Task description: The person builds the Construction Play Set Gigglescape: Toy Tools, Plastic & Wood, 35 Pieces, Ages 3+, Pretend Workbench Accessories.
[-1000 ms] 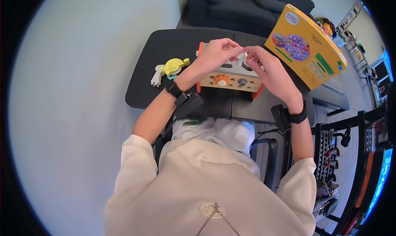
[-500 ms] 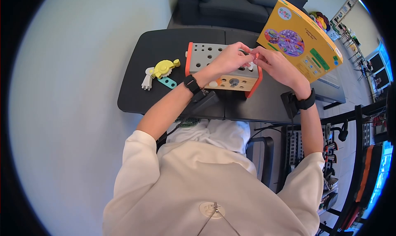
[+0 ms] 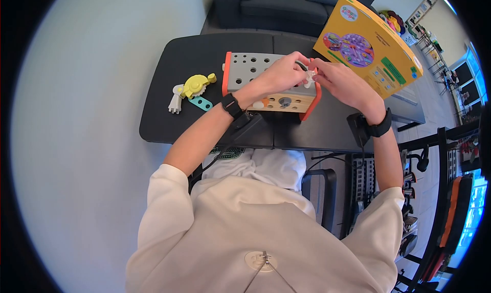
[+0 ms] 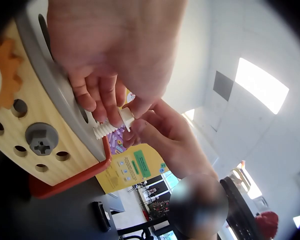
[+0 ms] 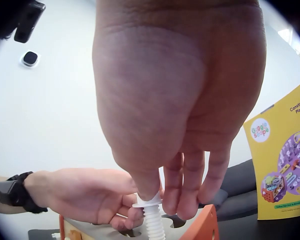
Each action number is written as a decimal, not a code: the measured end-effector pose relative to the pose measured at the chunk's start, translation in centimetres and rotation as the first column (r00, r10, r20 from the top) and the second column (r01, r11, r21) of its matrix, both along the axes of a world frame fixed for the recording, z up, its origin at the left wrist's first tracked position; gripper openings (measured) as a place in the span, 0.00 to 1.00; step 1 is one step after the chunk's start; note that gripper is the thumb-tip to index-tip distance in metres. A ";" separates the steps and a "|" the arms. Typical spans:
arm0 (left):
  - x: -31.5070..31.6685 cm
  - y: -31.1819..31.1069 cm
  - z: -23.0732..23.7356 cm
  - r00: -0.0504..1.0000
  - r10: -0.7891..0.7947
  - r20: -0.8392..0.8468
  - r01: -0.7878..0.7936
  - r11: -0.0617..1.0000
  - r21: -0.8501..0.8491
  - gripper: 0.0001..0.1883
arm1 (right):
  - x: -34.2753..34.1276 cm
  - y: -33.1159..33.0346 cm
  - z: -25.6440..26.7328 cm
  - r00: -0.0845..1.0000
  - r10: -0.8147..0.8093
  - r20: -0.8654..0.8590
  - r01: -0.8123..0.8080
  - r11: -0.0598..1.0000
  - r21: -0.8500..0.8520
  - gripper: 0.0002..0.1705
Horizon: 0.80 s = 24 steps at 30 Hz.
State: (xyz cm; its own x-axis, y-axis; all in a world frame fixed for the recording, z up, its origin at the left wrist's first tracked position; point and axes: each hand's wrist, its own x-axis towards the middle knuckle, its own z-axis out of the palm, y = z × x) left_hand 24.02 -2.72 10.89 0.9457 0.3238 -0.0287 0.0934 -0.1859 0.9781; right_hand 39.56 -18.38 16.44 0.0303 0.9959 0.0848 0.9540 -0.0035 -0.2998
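A white threaded screw is held between both hands above the right end of a toy workbench with a grey perforated top and red-orange ends. The left hand pinches it near its flange; in the left wrist view, the screw's ribbed shaft points toward the bench edge. The right hand pinches the screw's head with thumb and fingers. From the right wrist view, the shaft points down below the right hand. A grey bolt and an orange gear sit on the wooden side.
Left of the bench on the black table lie a yellow piece, a white piece and a teal strip with holes. A large yellow box stands at the right. Behind is a dark sofa.
Both hands have shifted right relative to the workbench, uncovering more of its grey top. The head view has moved, so the table and bench appear farther left. The screw remains between the hands.
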 end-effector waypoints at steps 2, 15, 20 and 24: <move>0.2 0.2 -0.8 0.999 -0.019 0.038 0.015 0.995 0.104 0.25 | -0.7 0.0 0.5 0.999 -0.013 0.030 0.013 1.000 -0.010 0.14; 1.5 -1.5 -2.9 0.950 0.031 0.311 -0.215 0.786 0.580 0.41 | -1.1 2.0 -0.1 0.845 -0.012 0.535 0.096 0.987 -0.128 0.23; 0.7 -1.2 -2.4 0.981 -0.013 0.196 -0.062 0.926 0.372 0.47 | -0.6 0.1 -0.3 0.944 0.013 0.330 -0.062 0.989 0.138 0.16; 0.7 -0.6 -2.7 0.982 -0.069 0.175 0.014 0.955 0.297 0.50 | -0.3 0.0 0.0 0.965 0.179 0.192 -0.211 0.964 0.162 0.12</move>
